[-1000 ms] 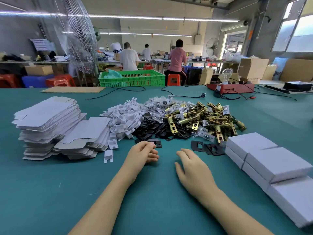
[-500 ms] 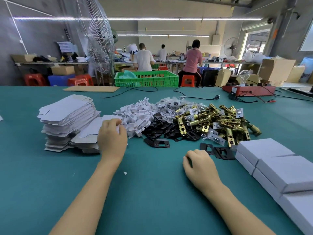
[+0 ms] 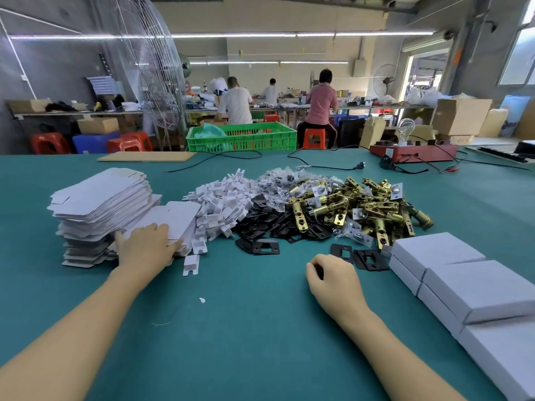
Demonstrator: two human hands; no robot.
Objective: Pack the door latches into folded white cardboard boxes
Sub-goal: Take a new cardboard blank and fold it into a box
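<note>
My left hand [image 3: 146, 246] rests palm down on the lower stack of flat white box blanks [image 3: 178, 214], fingers spread over the top sheet. A taller stack of blanks [image 3: 101, 198] stands just to its left. My right hand [image 3: 333, 280] lies on the green table with loosely curled fingers and holds nothing. Behind it is a heap of brass door latches [image 3: 362, 206], with black strike plates [image 3: 260, 224] and white card inserts [image 3: 223, 198] to the left. Folded white boxes [image 3: 486, 287] are stacked at the right.
Loose black plates [image 3: 370, 259] and a single white insert [image 3: 191, 264] lie near my hands. Far across the table sit a green crate [image 3: 243, 137], a red device with a bulb [image 3: 414, 153], a cable with plug [image 3: 359, 166] and a cardboard sheet [image 3: 147, 156]. People work at benches behind.
My left hand moved from the table centre leftward onto the lower stack of blanks. My right hand curled its fingers and stayed in place. The view shifted left.
</note>
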